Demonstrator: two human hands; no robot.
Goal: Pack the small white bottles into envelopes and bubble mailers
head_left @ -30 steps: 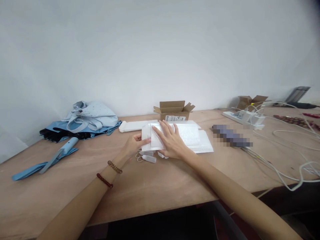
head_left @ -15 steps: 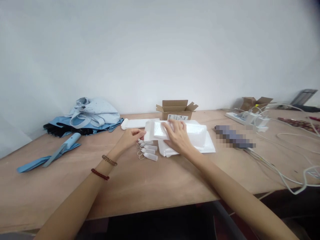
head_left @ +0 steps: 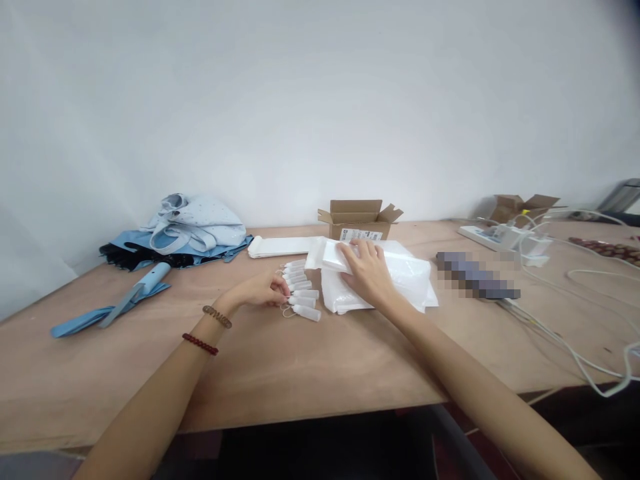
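Note:
My right hand [head_left: 369, 272] lies flat, fingers spread, on a stack of clear plastic bags [head_left: 410, 280] at the middle of the wooden table [head_left: 300, 373]. My left hand [head_left: 263, 291] rests on the table just left of the stack, its fingertips pinched at a row of several small white bottles [head_left: 301, 289] with thin loops. Whether those fingers actually grip one bottle I cannot make out. Two bracelets circle my left wrist.
An open cardboard box [head_left: 359, 219] stands behind the bags, with a flat white pack [head_left: 280, 246] to its left. Blue cloth and a folded umbrella [head_left: 135, 291] lie at far left. A power strip [head_left: 500, 237], another box and white cables [head_left: 575, 313] fill the right side.
My right hand pushed the bag stack to the right and laid it flat, uncovering the row of small bottles. My left hand let go of the bags and dropped to the bottles.

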